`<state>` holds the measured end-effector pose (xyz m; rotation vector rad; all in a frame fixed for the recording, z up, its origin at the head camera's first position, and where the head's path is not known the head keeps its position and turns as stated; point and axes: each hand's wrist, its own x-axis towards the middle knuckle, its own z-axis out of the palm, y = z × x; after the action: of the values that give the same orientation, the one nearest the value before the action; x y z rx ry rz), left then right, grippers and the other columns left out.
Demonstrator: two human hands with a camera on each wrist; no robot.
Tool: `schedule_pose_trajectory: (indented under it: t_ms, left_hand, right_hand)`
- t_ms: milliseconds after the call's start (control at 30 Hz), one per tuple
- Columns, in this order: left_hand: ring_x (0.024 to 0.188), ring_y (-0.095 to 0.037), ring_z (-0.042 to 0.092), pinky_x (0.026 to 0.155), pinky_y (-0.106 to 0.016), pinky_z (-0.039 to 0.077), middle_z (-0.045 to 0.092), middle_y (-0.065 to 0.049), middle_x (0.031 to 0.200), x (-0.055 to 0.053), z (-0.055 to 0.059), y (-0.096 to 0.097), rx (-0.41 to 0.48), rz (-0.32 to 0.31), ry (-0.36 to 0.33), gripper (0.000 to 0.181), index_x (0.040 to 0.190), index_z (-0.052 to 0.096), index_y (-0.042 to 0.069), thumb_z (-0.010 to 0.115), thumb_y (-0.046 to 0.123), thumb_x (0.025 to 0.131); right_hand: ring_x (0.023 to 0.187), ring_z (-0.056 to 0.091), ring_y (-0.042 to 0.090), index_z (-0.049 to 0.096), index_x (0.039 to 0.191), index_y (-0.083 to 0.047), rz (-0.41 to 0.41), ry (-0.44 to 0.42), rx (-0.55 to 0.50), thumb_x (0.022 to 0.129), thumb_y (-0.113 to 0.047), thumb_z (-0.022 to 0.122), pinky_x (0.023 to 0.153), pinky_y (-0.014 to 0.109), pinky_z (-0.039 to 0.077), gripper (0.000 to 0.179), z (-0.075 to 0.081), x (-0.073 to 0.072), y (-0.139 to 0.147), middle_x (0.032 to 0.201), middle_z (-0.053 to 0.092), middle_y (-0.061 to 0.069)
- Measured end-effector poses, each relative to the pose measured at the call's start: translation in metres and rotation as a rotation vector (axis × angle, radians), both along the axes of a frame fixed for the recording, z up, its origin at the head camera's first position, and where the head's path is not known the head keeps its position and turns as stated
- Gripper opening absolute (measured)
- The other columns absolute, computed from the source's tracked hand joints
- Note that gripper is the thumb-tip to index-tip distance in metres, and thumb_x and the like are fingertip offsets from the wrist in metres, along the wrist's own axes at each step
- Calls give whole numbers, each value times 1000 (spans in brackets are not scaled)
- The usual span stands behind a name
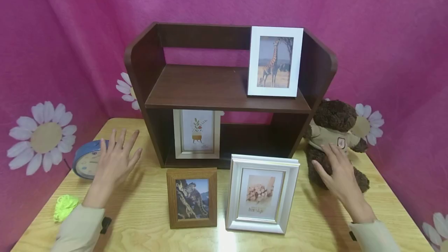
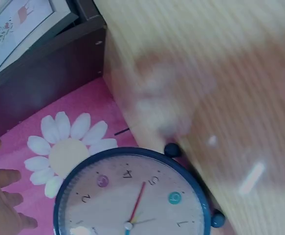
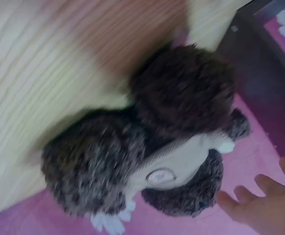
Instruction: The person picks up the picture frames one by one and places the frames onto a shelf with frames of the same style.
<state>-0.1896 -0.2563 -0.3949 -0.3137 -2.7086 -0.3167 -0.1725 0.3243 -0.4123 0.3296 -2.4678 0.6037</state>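
Note:
My left hand (image 1: 116, 163) hovers with spread fingers in front of a round blue alarm clock (image 1: 84, 165), partly covering its face in the head view. In the left wrist view the clock's dial (image 2: 103, 205) is large, with the fingers (image 2: 12, 198) apart from it. On the other side my right hand (image 1: 341, 178) is held, fingers extended, before a dark brown teddy bear (image 1: 335, 116) in a beige shirt. The right wrist view has the bear (image 3: 181, 93) beside the right hand (image 3: 267, 205). Neither hand holds anything.
Between the hands stands a dark brown two-tier shelf (image 1: 196, 84). A white giraffe frame (image 1: 299, 61) is on its top tier, a pale plant-print frame (image 1: 178, 135) below. In front stand a wooden frame (image 1: 171, 201) and a white frame (image 1: 290, 189). Yellow-green yarn (image 1: 65, 207) lies left.

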Motion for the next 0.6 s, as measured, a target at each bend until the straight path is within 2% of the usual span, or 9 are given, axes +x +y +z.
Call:
schedule_pose_trajectory:
  t_ms: [100, 167, 233, 267, 333, 400, 500, 600]
  left_hand:
    - [137, -52, 16, 107, -72, 10, 31, -33, 144, -2, 2, 3, 30, -14, -10, 50, 142, 35, 7, 41, 35, 101]
    - [135, -52, 20, 107, -70, 14, 36, -33, 141, -4, 3, 7, 63, -39, 5, 49, 140, 39, 3, 43, 32, 100]
    - [133, -52, 25, 107, -67, 18, 40, -33, 138, -6, 4, 13, 126, -80, 7, 49, 137, 42, -3, 46, 28, 100]
    - [131, -52, 28, 107, -65, 21, 42, -33, 137, -7, 5, 16, 165, -102, 6, 49, 136, 43, -6, 47, 26, 99]
    - [129, -51, 33, 107, -62, 25, 45, -33, 134, -9, 7, 23, 245, -139, -4, 49, 133, 45, -10, 49, 24, 99]
    - [127, -49, 37, 107, -61, 29, 47, -33, 133, -10, 8, 30, 325, -159, -25, 48, 132, 46, -12, 50, 23, 99]
    - [122, -49, 44, 104, -61, 34, 50, -34, 130, -11, 9, 37, 408, -149, -31, 47, 131, 47, -13, 52, 21, 99]
    - [113, -49, 52, 96, -59, 43, 53, -34, 125, -13, 8, 41, 498, -125, -16, 43, 127, 50, -14, 55, 17, 98]
  right_hand:
    - [124, 36, 53, 48, 132, 4, 37, -83, -57, 94, -22, 61, 97, 70, 29, 48, 3, 5, -8, 136, 42, 33]
    - [118, 47, 47, 45, 137, 0, 39, -137, -88, 96, -21, 58, 93, 63, 37, 47, 4, 10, -13, 132, 50, 29]
    - [109, 58, 35, 44, 139, -5, 47, -188, -132, 97, -19, 55, 89, 48, 46, 45, 5, 16, -19, 121, 60, 21]
    - [102, 62, 28, 44, 138, -6, 63, -210, -162, 98, -18, 53, 82, 40, 50, 43, 5, 19, -21, 114, 65, 18]
    - [88, 65, 13, 49, 134, -7, 110, -242, -225, 99, -15, 50, 72, 25, 51, 35, 4, 25, -27, 98, 70, 11]
    - [83, 64, 3, 54, 125, -2, 188, -276, -315, 100, -10, 47, 70, 15, 50, 27, 3, 29, -33, 88, 70, 4]
    - [79, 62, 1, 58, 112, 7, 308, -318, -425, 101, -4, 43, 70, 15, 51, 22, 0, 36, -43, 83, 68, -6]
    - [78, 63, 4, 57, 107, 12, 391, -372, -508, 100, 0, 42, 71, 19, 53, 21, -4, 43, -50, 86, 66, -13]
